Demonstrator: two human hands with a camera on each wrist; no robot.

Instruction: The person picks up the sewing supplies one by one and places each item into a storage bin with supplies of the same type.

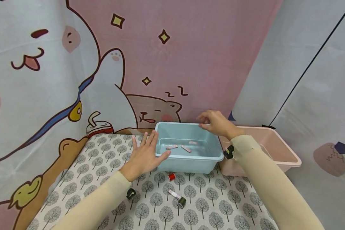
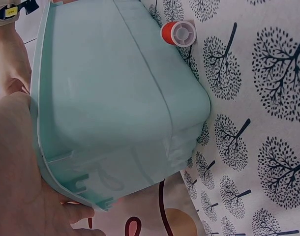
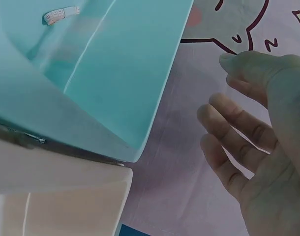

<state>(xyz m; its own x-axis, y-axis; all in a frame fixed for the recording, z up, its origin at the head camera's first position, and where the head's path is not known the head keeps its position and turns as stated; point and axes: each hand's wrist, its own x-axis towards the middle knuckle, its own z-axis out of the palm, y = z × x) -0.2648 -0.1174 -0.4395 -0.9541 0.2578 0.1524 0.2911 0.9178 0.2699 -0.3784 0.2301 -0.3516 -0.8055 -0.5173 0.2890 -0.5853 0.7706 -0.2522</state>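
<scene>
A light blue plastic basin (image 1: 189,163) stands on the table. My left hand (image 1: 145,156) is at its left front corner with fingers spread; the thumb reaches over the front rim. Over the back right rim hovers my right hand (image 1: 216,123), fingers loosely bent. In the right wrist view, that hand (image 3: 268,123) is apart from the basin wall (image 3: 135,88) and holds nothing. Inside the basin lie several small slim printed pieces (image 1: 185,148), perhaps nail clippers. In front of the basin are a red thread spool (image 1: 171,176), a dark green spool (image 1: 181,202) and another slim pale piece (image 1: 174,194).
Against the blue basin's right side stands a pink basin (image 1: 287,150), partly hidden by my right arm. A tree-patterned cloth (image 1: 149,212) covers the table. Behind hangs a cartoon-printed curtain (image 1: 206,57).
</scene>
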